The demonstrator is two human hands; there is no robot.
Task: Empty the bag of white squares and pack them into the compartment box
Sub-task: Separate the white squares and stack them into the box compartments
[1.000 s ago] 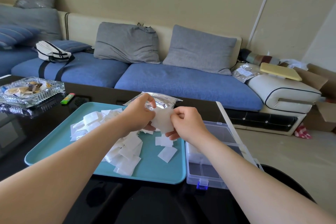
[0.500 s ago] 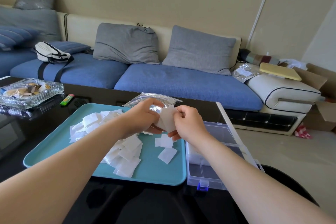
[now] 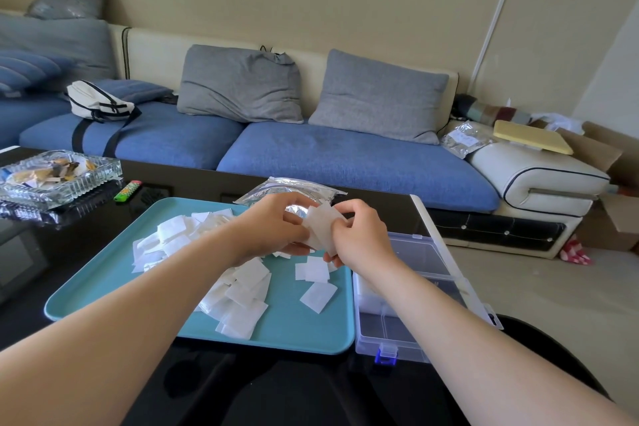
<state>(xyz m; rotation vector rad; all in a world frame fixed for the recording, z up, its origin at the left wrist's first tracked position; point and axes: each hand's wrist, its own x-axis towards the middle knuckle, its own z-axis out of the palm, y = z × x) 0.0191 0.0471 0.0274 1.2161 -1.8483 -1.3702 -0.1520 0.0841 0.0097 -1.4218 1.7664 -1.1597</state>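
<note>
Here the left hand [image 3: 273, 226] and right hand [image 3: 361, 237] meet above the far edge of the teal plastic tray [image 3: 103, 282], both grips pinching thin white squares [image 3: 323, 223]; a silver foil bag [image 3: 276, 185] lies behind.

Glass ashtray [image 3: 58, 176] and green lighter [image 3: 128, 191] sat left of the left hand [image 3: 273, 225], blue sofa [image 3: 345, 159] stretched beyond it

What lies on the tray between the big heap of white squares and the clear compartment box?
In the head view, a few loose white squares lie flat on the teal tray, apart from heap and box.
</note>
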